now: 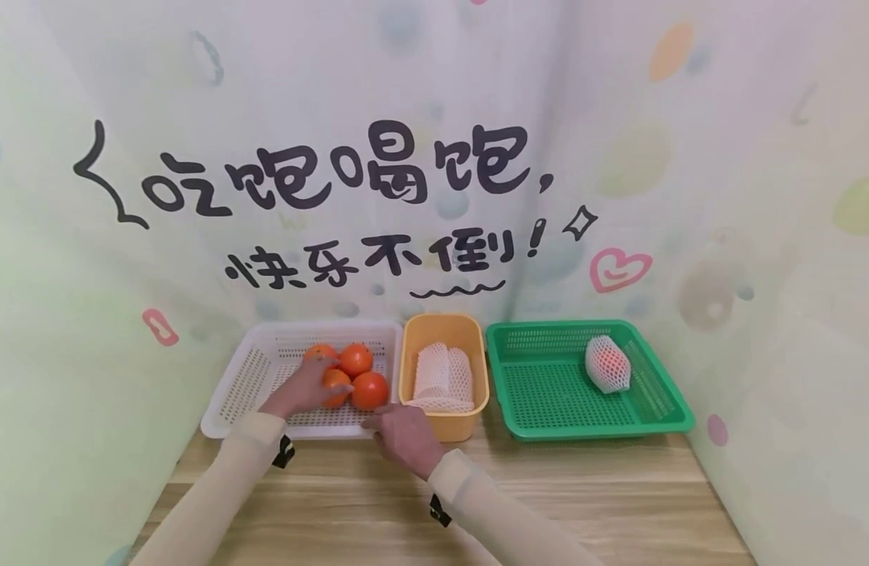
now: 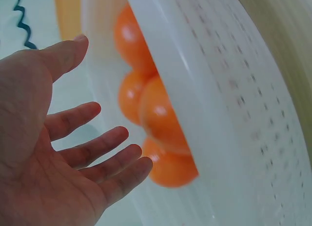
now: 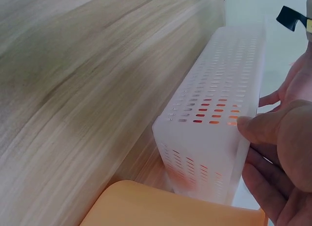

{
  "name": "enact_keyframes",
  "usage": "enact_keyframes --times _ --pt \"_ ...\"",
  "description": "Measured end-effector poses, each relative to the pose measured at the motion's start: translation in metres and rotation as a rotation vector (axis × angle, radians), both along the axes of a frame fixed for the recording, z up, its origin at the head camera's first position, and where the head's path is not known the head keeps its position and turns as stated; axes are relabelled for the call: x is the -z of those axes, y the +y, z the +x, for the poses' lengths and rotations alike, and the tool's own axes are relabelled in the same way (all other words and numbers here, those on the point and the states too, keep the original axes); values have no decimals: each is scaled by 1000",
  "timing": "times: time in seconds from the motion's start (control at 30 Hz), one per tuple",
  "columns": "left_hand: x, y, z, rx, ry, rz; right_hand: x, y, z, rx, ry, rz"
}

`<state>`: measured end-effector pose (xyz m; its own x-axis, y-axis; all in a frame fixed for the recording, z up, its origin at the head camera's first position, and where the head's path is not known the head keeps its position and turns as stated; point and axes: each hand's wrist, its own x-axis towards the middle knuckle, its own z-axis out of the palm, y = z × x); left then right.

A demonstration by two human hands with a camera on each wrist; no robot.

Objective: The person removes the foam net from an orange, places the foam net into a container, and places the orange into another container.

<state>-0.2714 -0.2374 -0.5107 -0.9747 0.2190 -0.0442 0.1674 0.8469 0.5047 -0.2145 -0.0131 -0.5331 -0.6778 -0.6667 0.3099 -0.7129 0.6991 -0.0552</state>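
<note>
Several smooth, round orange-red fruits (image 1: 370,391) sit together in the white perforated basket (image 1: 225,405), toward its right side. Above them is my left hand (image 1: 305,387), its fingers spread over the fruits in the head view. The left wrist view shows this left hand (image 2: 63,133) palm on, with nothing in its grasp. At the basket's near right corner, my right hand (image 1: 406,436) holds the rim. In the right wrist view its thumb (image 3: 256,131) lies on the outer side, while the other fingers go behind the rim.
A yellow bin (image 1: 444,322) with white foam net sleeves (image 1: 434,373) stands just right of the white basket. Farther right, a green basket (image 1: 547,401) contains a reddish fruit in a foam net (image 1: 608,364). All stand on a wooden table (image 1: 349,503) against a printed curtain (image 1: 434,79).
</note>
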Motion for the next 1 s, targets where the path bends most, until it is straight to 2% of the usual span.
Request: enact_keyframes --times 0.17,0.4,0.5,0.63,0.8,1.0 --pt "-4 17 14 -1 31 6 -2 5 -1 -14 -40 -3" --pt "-3 30 34 40 91 20 -9 15 4 -103 -228 -41" --pt "-4 34 42 64 103 52 -15 24 8 -140 -258 -89" --pt "-2 38 52 66 81 83 -26 40 12 -173 -268 -145" --pt "3 44 66 50 36 103 -40 65 14 -144 -260 -217" --pt "12 53 72 86 67 120 -48 95 11 -54 -224 -251"
